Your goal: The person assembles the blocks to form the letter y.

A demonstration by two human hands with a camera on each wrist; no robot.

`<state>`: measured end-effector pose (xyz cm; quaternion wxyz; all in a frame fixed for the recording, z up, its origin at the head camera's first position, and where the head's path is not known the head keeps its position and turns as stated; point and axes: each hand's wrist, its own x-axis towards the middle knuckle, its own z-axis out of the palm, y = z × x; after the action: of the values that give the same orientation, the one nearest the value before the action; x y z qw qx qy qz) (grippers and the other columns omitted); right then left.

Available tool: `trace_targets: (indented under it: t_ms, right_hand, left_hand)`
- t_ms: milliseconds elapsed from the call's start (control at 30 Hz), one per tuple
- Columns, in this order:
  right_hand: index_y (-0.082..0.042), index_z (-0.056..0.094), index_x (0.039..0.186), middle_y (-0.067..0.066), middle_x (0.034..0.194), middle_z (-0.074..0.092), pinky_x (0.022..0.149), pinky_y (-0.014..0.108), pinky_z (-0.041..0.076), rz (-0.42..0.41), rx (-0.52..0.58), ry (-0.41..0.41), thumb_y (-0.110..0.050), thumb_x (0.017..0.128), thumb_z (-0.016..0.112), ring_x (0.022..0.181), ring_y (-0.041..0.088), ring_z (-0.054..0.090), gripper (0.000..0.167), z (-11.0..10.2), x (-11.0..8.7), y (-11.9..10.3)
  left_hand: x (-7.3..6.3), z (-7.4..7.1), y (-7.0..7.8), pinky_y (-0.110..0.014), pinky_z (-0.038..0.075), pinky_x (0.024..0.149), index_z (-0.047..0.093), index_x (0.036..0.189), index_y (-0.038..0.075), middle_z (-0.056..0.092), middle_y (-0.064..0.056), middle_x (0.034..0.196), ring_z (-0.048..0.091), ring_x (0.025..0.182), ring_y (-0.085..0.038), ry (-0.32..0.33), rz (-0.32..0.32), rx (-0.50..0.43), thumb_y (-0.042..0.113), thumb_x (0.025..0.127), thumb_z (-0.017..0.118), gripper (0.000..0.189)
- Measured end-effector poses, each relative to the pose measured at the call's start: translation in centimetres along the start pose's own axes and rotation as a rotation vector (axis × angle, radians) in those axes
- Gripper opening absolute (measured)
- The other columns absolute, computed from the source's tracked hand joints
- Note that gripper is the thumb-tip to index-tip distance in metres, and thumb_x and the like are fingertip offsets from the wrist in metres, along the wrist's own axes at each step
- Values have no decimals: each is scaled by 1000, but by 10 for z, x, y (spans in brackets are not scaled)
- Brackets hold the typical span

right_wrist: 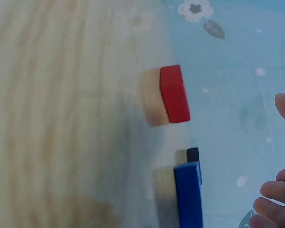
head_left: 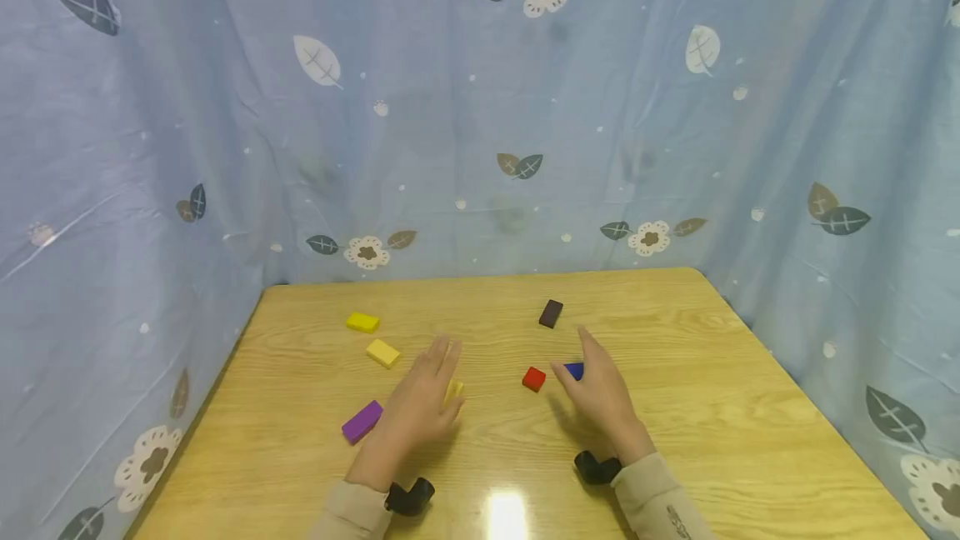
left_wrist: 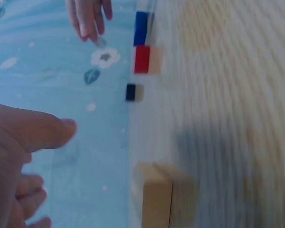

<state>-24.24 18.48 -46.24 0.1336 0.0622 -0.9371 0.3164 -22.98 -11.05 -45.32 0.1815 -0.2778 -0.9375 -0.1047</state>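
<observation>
My left hand [head_left: 422,402] hovers over the table with its fingers extended, partly covering a pale yellow block [head_left: 454,391]. In the left wrist view that block [left_wrist: 156,202] stands apart from the thumb [left_wrist: 47,130]. My right hand [head_left: 603,386] is held above a blue block [head_left: 574,370], thumb and fingers spread, with nothing between them. The right wrist view shows the blue block [right_wrist: 189,197] well away from the fingers [right_wrist: 275,194]. Just left of the right hand lies a red block [head_left: 534,379]. A purple block [head_left: 363,422] sits left of the left hand, partly hidden by it.
Farther back on the wooden table [head_left: 480,307] lie a dark brown block [head_left: 551,313], a bright yellow block [head_left: 363,322] and a paler yellow block [head_left: 383,353]. A blue patterned curtain [head_left: 450,123] hangs along the table's back and sides.
</observation>
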Motion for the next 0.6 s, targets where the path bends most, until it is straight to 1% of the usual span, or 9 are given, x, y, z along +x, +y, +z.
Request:
trace_targets:
  t_ms: [67,133,233,333,400,500,600]
  right_hand:
    - [2,26,147,25,147,36,105,57,36,12,9,7,-44,91,59,132,44,37,80,-2,-2,4]
    - [2,27,146,26,145,37,103,57,38,24,20,6,-44,90,60,131,45,39,79,-4,-4,7]
    - [3,28,146,27,145,38,102,57,39,49,29,8,-42,91,60,130,45,40,78,-5,-8,13]
    - [2,29,146,27,145,37,104,57,37,76,41,22,-41,91,61,131,45,38,77,-8,-11,20]
    - [3,30,145,26,145,38,105,57,35,93,55,32,-41,90,61,131,45,37,76,-11,-13,24]
    - [3,32,144,26,144,39,106,57,35,114,97,41,-40,90,62,132,45,37,75,-14,-16,30]
    - [4,34,142,27,142,42,103,56,38,128,145,49,-39,90,62,130,45,40,74,-16,-19,36]
  left_hand:
    - [5,5,5,-44,33,111,25,148,1,29,-19,152,33,139,-31,46,82,-8,28,87,67,79]
    - [9,9,12,-41,37,109,28,147,-1,33,-18,150,37,136,-30,84,149,-11,26,87,66,75]
    - [16,15,23,-38,42,104,34,144,-1,40,-17,147,44,132,-29,123,218,-35,25,87,66,70]
    - [24,20,35,-37,45,102,38,142,-1,44,-18,143,48,129,-29,132,264,-75,22,87,66,66]
    - [29,22,43,-36,46,101,40,140,-1,46,-18,142,49,128,-29,124,281,-106,21,87,65,62]
    - [35,26,53,-36,46,101,40,140,0,47,-17,142,49,128,-27,86,278,-171,20,89,64,60]
    - [39,32,61,-36,44,103,38,142,2,46,-14,143,48,129,-25,22,246,-235,22,91,61,59]
